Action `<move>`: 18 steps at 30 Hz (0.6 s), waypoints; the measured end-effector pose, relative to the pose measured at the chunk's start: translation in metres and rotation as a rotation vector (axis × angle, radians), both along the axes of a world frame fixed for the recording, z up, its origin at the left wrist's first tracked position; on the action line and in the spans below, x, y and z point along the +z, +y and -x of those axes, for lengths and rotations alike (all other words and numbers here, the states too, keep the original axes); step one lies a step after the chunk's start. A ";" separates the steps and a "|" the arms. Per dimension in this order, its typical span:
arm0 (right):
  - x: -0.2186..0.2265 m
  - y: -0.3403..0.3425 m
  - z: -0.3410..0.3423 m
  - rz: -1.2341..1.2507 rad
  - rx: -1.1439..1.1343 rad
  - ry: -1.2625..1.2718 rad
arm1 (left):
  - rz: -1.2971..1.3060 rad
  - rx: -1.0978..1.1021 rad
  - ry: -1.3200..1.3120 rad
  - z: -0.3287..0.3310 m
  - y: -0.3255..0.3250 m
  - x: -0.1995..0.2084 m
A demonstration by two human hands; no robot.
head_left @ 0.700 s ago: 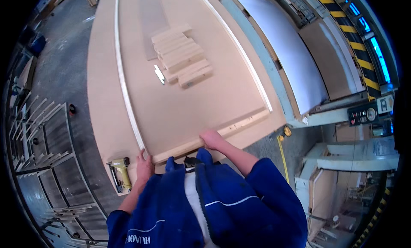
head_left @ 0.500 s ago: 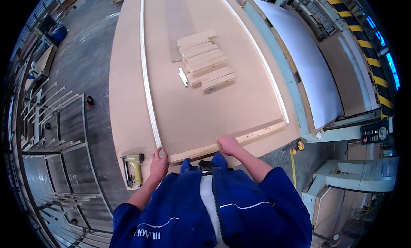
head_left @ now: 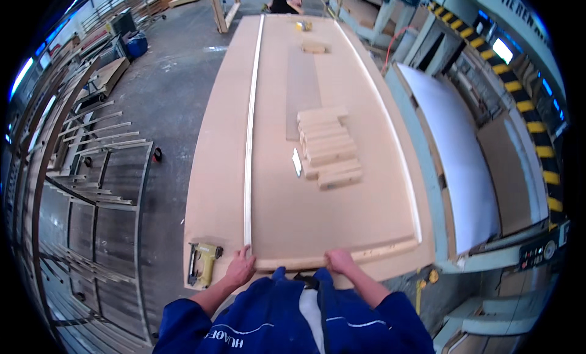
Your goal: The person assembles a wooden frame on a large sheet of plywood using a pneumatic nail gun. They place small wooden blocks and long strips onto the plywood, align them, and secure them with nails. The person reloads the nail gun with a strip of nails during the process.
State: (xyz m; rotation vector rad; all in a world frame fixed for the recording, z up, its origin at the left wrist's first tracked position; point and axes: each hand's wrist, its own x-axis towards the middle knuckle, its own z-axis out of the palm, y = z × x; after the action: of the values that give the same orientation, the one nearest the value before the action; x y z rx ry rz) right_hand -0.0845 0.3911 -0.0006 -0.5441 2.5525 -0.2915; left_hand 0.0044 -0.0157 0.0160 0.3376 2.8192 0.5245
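Note:
A pale wooden rail (head_left: 390, 249) lies across the near end of a large brown board (head_left: 213, 171). My right hand (head_left: 340, 261) is closed over the rail near its middle. At the rail's left end, my left hand (head_left: 242, 268) pinches the corner where it meets the near end of a long pale wooden strip (head_left: 251, 152). A second long strip (head_left: 400, 140) runs along the board's right side to the rail's right end. An olive-yellow nail gun (head_left: 206, 263) rests on the board's near left corner, left of my left hand.
Several short wooden blocks (head_left: 329, 147) are piled on the board beside small white sticks (head_left: 296, 163). More blocks (head_left: 315, 47) and a yellow tool (head_left: 303, 26) lie farther off. Another person (head_left: 285, 0) stands at the far end. A metal rack (head_left: 143, 213) is left; machinery (head_left: 488, 262) borders the right.
My view has tilted up, so the far end of the board and another person now show. Both hands stay at about the same places on the rail and corner.

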 end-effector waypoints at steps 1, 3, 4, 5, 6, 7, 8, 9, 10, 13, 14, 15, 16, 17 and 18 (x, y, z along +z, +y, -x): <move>-0.005 0.003 -0.002 -0.029 0.033 -0.010 | -0.022 -0.014 0.014 -0.002 0.001 -0.006; -0.012 0.005 0.002 -0.100 0.013 -0.044 | -0.016 -0.013 -0.036 0.002 0.004 -0.003; -0.001 0.000 0.003 -0.072 0.043 -0.004 | -0.025 0.005 -0.035 0.001 0.002 -0.004; 0.001 0.002 -0.001 -0.086 0.007 -0.024 | -0.039 0.006 -0.039 0.000 0.005 -0.006; -0.002 0.010 -0.002 -0.036 0.013 0.008 | -0.039 -0.020 -0.016 0.002 0.008 -0.012; -0.011 0.021 -0.002 -0.025 0.041 0.076 | -0.029 -0.053 0.007 0.009 0.011 -0.017; -0.014 0.019 -0.003 -0.020 0.008 0.034 | -0.059 -0.031 -0.004 0.006 0.010 -0.017; -0.011 0.013 0.000 -0.048 0.036 0.003 | -0.052 -0.025 0.005 0.001 0.005 -0.019; -0.007 0.008 0.008 -0.033 0.064 0.021 | -0.046 -0.023 0.013 0.000 0.002 -0.019; 0.002 0.003 0.005 -0.032 0.081 -0.008 | -0.026 -0.009 -0.017 -0.003 0.002 -0.015; 0.000 0.003 0.004 -0.030 0.091 0.001 | -0.039 -0.019 -0.027 -0.003 0.000 -0.010; -0.001 0.006 0.000 -0.030 0.098 0.009 | -0.054 -0.031 -0.039 -0.003 0.000 0.000; -0.002 0.008 -0.001 -0.030 0.106 0.017 | -0.068 -0.044 -0.050 -0.002 -0.001 0.005; -0.002 0.010 -0.001 -0.032 0.101 0.022 | -0.069 -0.048 -0.050 0.002 0.000 0.004; -0.001 0.008 -0.004 -0.029 0.101 0.020 | -0.066 -0.048 -0.056 -0.001 0.000 0.002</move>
State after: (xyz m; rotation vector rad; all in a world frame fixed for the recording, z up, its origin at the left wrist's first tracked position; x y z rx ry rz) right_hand -0.0805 0.3995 -0.0011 -0.6649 2.5342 -0.2138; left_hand 0.0052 -0.0159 0.0177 0.3965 2.7368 0.6086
